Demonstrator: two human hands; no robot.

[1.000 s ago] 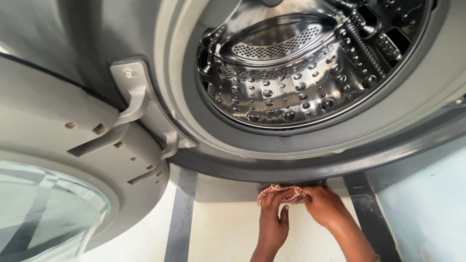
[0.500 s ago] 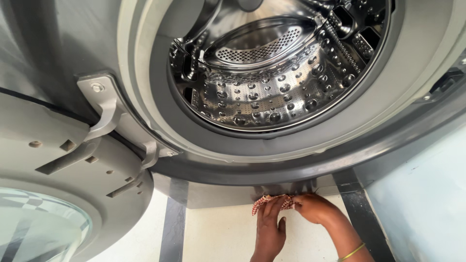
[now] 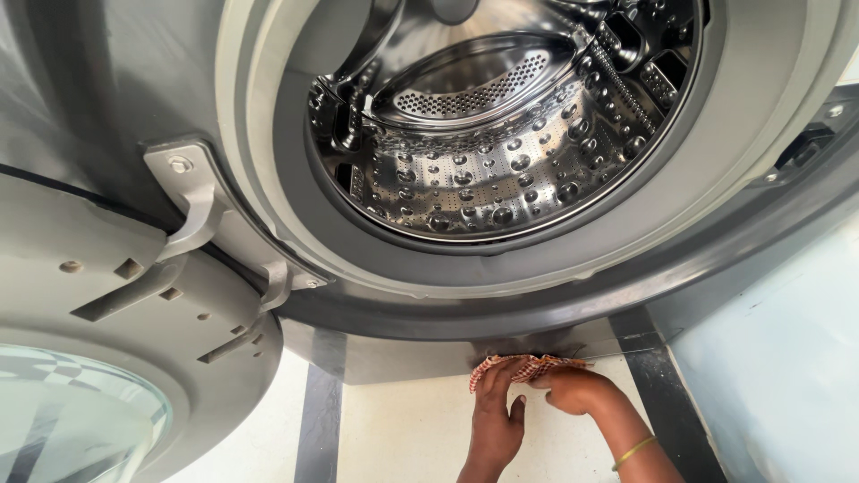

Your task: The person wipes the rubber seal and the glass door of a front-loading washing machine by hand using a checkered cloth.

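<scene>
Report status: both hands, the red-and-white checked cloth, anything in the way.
Left hand and right hand both gripping red-and-white checked cloth. Cloth bunched at grey front-loading washing machine base. Open round door left, apart.

red-checked cloth [image 3: 528, 365], bunched, seemingly half hidden

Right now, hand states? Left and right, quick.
Left hand: fingers on the red-and-white checked cloth, gripping its left part at the washer's bottom edge.
Right hand: closed on the same cloth, right side.
</scene>
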